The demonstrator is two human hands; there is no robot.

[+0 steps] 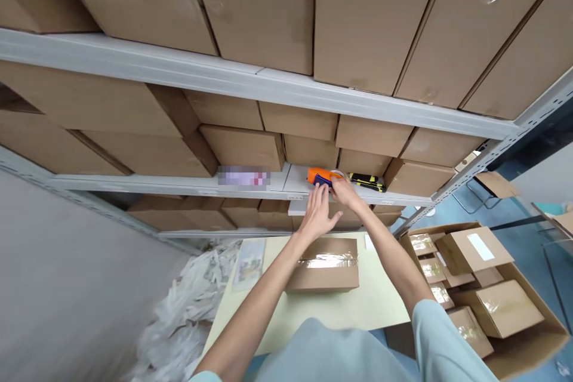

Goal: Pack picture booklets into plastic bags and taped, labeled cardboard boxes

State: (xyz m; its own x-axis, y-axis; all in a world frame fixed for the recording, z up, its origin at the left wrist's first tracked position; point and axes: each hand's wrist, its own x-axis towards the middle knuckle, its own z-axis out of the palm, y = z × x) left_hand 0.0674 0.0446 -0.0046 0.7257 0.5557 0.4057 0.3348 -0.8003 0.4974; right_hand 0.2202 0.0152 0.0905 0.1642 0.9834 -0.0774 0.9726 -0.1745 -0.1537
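Observation:
On the middle shelf lies an orange tape dispenser [317,174] with a dark blue part at its front and a pale roll edge at its right. My right hand [344,191] is closed around its right end. My left hand [317,215] has its fingers stretched out, the tips at the dispenser's front edge and the thumb apart. Just right of my right hand lie yellow-and-black utility knives [367,181]. Below my hands, a taped cardboard box [324,277] rests on a pale yellow table [376,304].
Cardboard boxes [268,6] fill the racks above and behind a grey shelf beam [179,80]. A blurred purple packet [244,178] lies left on the middle shelf. A large carton [528,334] with several taped boxes stands at right. White plastic wrapping [179,316] heaps at left.

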